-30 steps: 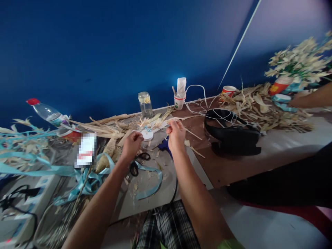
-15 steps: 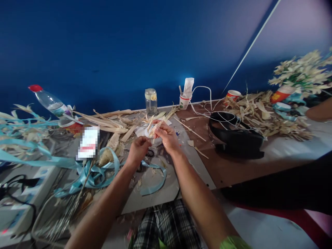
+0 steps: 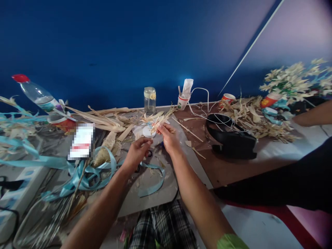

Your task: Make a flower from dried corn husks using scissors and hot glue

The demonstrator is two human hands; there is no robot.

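Observation:
My right hand (image 3: pixel 168 138) is closed in a pinch on a small bundle of pale dried husk strips (image 3: pixel 160 121) that fan out up and to the left. My left hand (image 3: pixel 137 153) is curled shut just below and left of it, fingertips near the strips' lower ends; what it grips is hidden. A white round disc (image 3: pixel 147 131) lies on the table right behind both hands. Black scissors, mostly covered by my left hand, and a light blue ribbon (image 3: pixel 153 186) lie under them.
A glass jar (image 3: pixel 149 100), a paper cup with tissue (image 3: pixel 183 99), white cord and a black bag (image 3: pixel 234 138) stand behind. Husk piles (image 3: pixel 254 114) and another person's arm (image 3: pixel 311 116) are at right. A tilted plastic bottle (image 3: pixel 36 95) and ribbon tangle (image 3: pixel 85 173) are left.
My right hand drew back from the far table with husk strips and met my left hand near the white disc. The view shifted slightly.

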